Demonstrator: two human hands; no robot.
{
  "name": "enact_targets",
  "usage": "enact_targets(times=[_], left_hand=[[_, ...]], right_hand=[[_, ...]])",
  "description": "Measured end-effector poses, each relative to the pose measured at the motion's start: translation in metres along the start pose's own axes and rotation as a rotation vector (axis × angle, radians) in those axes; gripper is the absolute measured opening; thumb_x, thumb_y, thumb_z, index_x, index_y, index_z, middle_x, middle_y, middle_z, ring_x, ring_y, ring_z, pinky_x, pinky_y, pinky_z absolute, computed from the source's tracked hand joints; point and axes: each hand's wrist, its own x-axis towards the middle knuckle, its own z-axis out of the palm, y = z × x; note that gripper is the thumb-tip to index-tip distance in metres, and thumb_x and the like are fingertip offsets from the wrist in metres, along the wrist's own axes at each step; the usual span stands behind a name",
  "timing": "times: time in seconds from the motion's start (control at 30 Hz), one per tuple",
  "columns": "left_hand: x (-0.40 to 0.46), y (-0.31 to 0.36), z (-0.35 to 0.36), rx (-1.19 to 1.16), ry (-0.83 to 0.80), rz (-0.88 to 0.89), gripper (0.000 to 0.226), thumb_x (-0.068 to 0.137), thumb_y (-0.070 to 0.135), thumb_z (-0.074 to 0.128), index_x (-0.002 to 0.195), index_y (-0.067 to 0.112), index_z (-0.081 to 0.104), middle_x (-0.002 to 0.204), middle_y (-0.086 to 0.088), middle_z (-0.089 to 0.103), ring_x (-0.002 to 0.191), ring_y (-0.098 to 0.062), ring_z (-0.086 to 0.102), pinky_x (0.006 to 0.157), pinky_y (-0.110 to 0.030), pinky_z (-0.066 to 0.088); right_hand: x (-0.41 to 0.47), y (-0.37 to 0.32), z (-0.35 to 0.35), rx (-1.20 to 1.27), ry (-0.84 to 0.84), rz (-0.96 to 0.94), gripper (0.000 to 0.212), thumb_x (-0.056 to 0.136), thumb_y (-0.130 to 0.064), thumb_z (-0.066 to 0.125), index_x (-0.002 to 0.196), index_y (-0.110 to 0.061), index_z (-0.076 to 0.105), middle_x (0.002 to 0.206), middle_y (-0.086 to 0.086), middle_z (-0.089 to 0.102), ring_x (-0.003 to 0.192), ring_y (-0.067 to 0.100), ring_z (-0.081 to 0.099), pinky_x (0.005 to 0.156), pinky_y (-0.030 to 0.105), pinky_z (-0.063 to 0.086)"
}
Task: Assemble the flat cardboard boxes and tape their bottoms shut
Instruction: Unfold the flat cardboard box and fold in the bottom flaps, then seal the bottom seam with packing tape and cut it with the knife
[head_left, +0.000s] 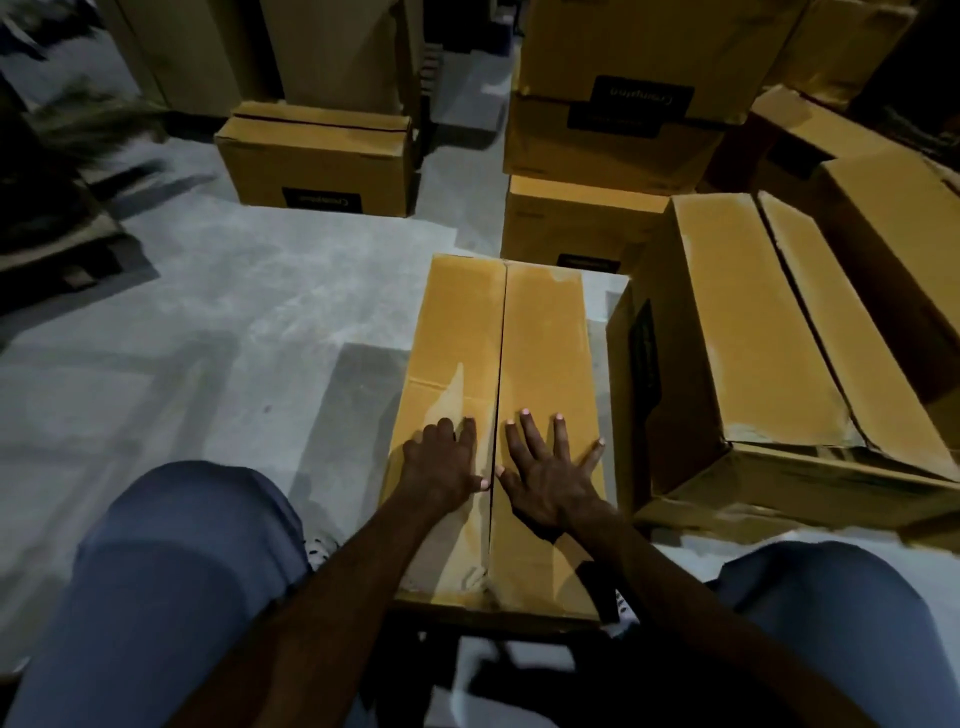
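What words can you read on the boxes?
"Crompton", upside down, on the black label of the box on the floor at the back left.
"Crompton", upside down, on the black label of the top stacked box.
Other black labels: too dark or blurred to read.

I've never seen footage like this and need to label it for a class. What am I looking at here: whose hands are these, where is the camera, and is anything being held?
There is no machine here. A camera worn on a person's head looks forward and down, so you see their own arms and knees. The left hand and right hand lie flat with fingers spread on the folded flaps of a cardboard box standing on the grey floor, one hand on each side of the centre seam. They press rather than grip; nothing is held. No tape shows on the seam. More boxes stand around.
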Motion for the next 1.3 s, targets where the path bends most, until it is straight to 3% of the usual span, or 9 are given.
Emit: enact_targets(times=[0.13, 0.3, 0.5, 0.63, 0.83, 0.93, 1.13, 1.2, 1.3], left_hand=[[-0.009, -0.01, -0.026, -0.185, -0.052, 0.006, 0.084, 0.09, 0.06, 0.052, 0.153, 0.018, 0.016, 0.145, -0.019, 0.036, 0.129, -0.036, 0.042, 0.098, -0.043, 0.042], [-0.046, -0.042, -0.082, -0.404, 0.074, 0.026, 0.061, 0.093, 0.042, 0.055, 0.147, 0.018, 0.037, 0.138, -0.015, 0.046, 0.123, -0.033, 0.051, 0.097, -0.04, 0.046], [-0.14, -0.145, -0.154, -0.645, 0.316, -0.021, 0.043, 0.084, -0.004, 0.047, 0.12, 0.008, 0.066, 0.111, -0.013, 0.071, 0.104, -0.027, 0.067, 0.092, -0.035, 0.052], [-0.221, -0.218, -0.174, -0.666, 0.38, -0.13, 0.057, 0.079, -0.013, 0.042, 0.128, 0.008, 0.062, 0.126, -0.009, 0.065, 0.118, -0.02, 0.06, 0.098, -0.027, 0.047], [-0.333, -0.301, -0.127, -0.688, 0.532, -0.354, 0.038, 0.082, -0.007, 0.052, 0.114, 0.005, 0.069, 0.112, -0.012, 0.071, 0.102, -0.025, 0.066, 0.084, -0.029, 0.051], [-0.376, -0.332, -0.087, -0.821, 0.575, -0.457, 0.011, 0.089, 0.004, 0.061, 0.09, 0.004, 0.072, 0.086, -0.015, 0.074, 0.076, -0.025, 0.071, 0.061, -0.03, 0.052], [-0.443, -0.376, -0.013, -0.626, 0.682, -0.729, 0.046, 0.087, 0.053, 0.058, 0.051, 0.024, 0.056, 0.053, 0.003, 0.059, 0.052, -0.012, 0.057, 0.051, -0.03, 0.038], [-0.454, -0.382, 0.005, -0.618, 0.745, -0.731, 0.035, 0.087, 0.049, 0.052, 0.058, 0.03, 0.058, 0.061, 0.006, 0.063, 0.06, -0.013, 0.063, 0.057, -0.025, 0.039], [-0.462, -0.385, 0.017, -0.648, 0.78, -0.691, 0.026, 0.082, 0.025, 0.06, 0.101, 0.015, 0.074, 0.099, -0.005, 0.075, 0.088, -0.018, 0.07, 0.075, -0.027, 0.053]], right_hand=[[-0.004, -0.001, -0.037, 0.118, -0.053, -0.077, 0.073, 0.1, -0.055, 0.034, 0.158, -0.025, 0.002, 0.165, -0.003, -0.012, 0.151, 0.035, -0.004, 0.111, 0.069, 0.016], [-0.032, -0.042, -0.094, 0.324, 0.181, -0.196, 0.069, 0.101, -0.046, 0.043, 0.157, -0.014, 0.017, 0.164, 0.008, 0.014, 0.148, 0.025, 0.024, 0.113, 0.036, 0.031], [-0.074, -0.151, -0.165, 0.41, 0.373, -0.391, 0.075, 0.097, -0.054, 0.048, 0.156, -0.018, 0.021, 0.156, 0.009, 0.035, 0.132, 0.03, 0.048, 0.101, 0.044, 0.045], [-0.102, -0.252, -0.19, 0.445, 0.403, -0.547, 0.068, 0.095, -0.051, 0.053, 0.153, -0.024, 0.03, 0.145, 0.0, 0.049, 0.11, 0.022, 0.064, 0.096, 0.044, 0.049], [-0.137, -0.401, -0.15, 0.434, 0.245, -0.767, 0.056, 0.092, -0.043, 0.06, 0.143, -0.023, 0.049, 0.133, 0.0, 0.061, 0.102, 0.02, 0.067, 0.092, 0.038, 0.05], [-0.154, -0.451, -0.107, 0.408, 0.183, -0.882, 0.044, 0.091, -0.041, 0.062, 0.132, -0.025, 0.058, 0.125, 0.001, 0.066, 0.1, 0.021, 0.067, 0.084, 0.033, 0.051], [-0.178, -0.483, -0.019, 0.377, 0.084, -0.863, 0.041, 0.09, -0.049, 0.055, 0.122, -0.026, 0.063, 0.118, 0.002, 0.068, 0.106, 0.026, 0.064, 0.085, 0.037, 0.053], [-0.179, -0.481, -0.002, 0.232, 0.077, -0.863, 0.042, 0.09, -0.052, 0.054, 0.119, -0.022, 0.061, 0.12, 0.003, 0.062, 0.112, 0.027, 0.058, 0.085, 0.037, 0.049], [-0.179, -0.487, 0.003, 0.088, 0.106, -0.88, 0.05, 0.091, -0.054, 0.053, 0.129, -0.02, 0.053, 0.129, 0.006, 0.053, 0.119, 0.028, 0.05, 0.089, 0.038, 0.045]])
